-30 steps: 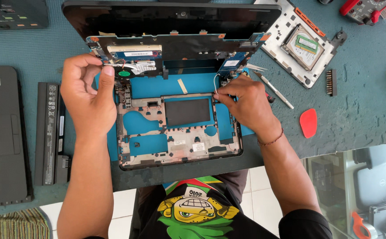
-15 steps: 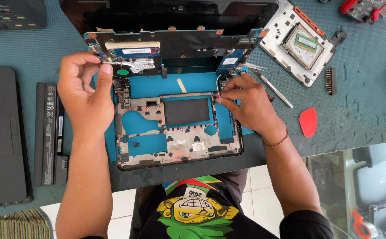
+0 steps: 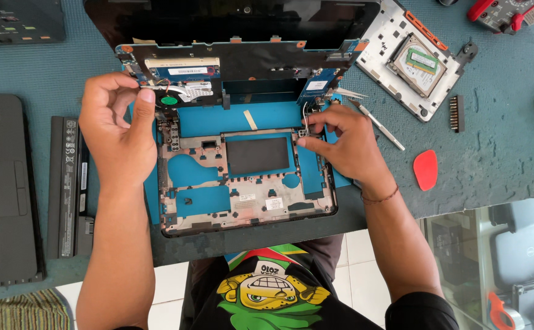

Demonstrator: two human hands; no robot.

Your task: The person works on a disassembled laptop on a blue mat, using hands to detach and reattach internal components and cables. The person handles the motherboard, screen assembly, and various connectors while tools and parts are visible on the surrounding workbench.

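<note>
Landmark: laptop base shell (image 3: 242, 183), blue-lined, opened, lying flat at the near edge of the teal bench mat (image 3: 499, 153).
Motherboard (image 3: 218, 70): blue board, raised along the far edge of the shell, against the dark screen panel (image 3: 230, 21); fan with green hub (image 3: 169, 100) and copper heat pipe at its left end.
Left hand (image 3: 117, 131): pinched on the left end of the motherboard beside the fan, thumb and forefinger closed on the board edge.
Right hand (image 3: 346, 143): at the far right corner of the shell, fingertips nipped on a small connector with thin wires (image 3: 305, 122) running up to the board; exact grip partly hidden.
Handling, judged: board light, stiff, brittle; best held by bare edges, away from chips and fan blades. Wires soft, easily torn; hold at the plug, not the strands.
Right of shell: metal tweezers (image 3: 374, 122), red pry pick (image 3: 426, 170), hard drive in grey bracket (image 3: 417, 61), black bit strip (image 3: 456, 113).
Left of shell: long black battery (image 3: 68, 183), black palmrest cover (image 3: 1, 189).
</note>
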